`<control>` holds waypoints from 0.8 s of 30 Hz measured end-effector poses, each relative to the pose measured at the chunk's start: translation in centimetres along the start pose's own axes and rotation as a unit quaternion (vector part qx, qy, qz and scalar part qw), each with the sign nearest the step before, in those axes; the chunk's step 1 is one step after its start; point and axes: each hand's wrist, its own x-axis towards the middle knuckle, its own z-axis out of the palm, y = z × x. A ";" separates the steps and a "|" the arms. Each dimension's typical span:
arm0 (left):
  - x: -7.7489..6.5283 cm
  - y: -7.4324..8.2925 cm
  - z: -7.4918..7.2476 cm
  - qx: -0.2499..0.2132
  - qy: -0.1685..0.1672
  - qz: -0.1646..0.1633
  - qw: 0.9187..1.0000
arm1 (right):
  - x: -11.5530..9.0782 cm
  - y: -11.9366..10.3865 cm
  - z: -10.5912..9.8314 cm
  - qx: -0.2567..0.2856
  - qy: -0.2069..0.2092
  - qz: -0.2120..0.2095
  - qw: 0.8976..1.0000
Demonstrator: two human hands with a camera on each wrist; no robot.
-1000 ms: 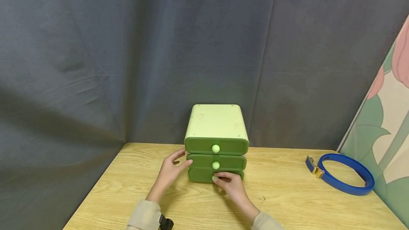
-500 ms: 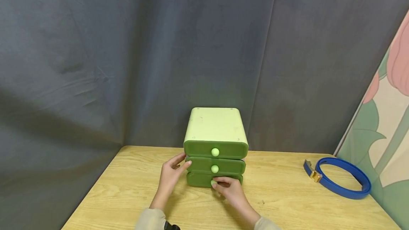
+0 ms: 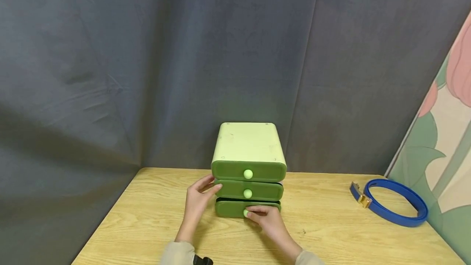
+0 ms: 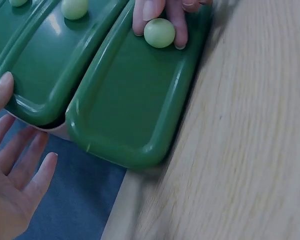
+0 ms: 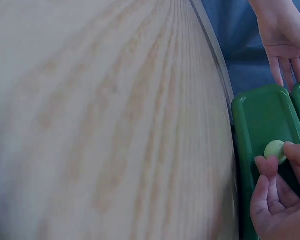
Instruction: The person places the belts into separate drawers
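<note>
A small cabinet [image 3: 250, 142] with a pale green top and three dark green drawer fronts stands on the table. My right hand [image 3: 270, 220] pinches the pale round knob [image 4: 160, 33] of the bottom drawer [image 4: 125, 100] between thumb and fingers. That drawer sits slightly out, with a dark gap above its front. At the cabinet's left side is my left hand [image 3: 196, 199]. Its thumb touches the left end of the middle drawer [image 3: 232, 190], and its other fingers lie fairly straight along the side wall. The top drawer [image 3: 232, 171] looks closed.
A coiled blue belt [image 3: 399, 220] with a gold buckle lies on the right of the wooden table [image 3: 140, 216]. Dark grey cloth [image 3: 235, 52] hangs behind the cabinet. A flower-patterned panel [image 3: 452, 167] borders the right side.
The bottom drawer has slid slightly toward me with my right hand on its knob, and a dark gap has appeared above it. My left hand stays at the cabinet's side.
</note>
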 end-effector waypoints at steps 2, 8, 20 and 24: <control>-0.1 0.1 0.1 -0.014 0.008 -0.009 1.000 | 0.0 0.1 -0.1 -0.005 -0.001 0.009 1.000; -0.3 0.0 0.0 -0.016 0.017 -0.009 1.000 | -0.5 -0.1 -0.2 0.011 -0.031 0.021 0.999; -0.3 -0.4 -0.4 0.028 -0.014 0.012 0.999 | -2.2 -0.6 -0.9 0.018 -0.089 0.020 0.996; -0.1 -0.4 -0.6 0.055 -0.027 0.022 0.998 | -3.0 -0.8 -1.1 0.008 -0.099 0.023 0.995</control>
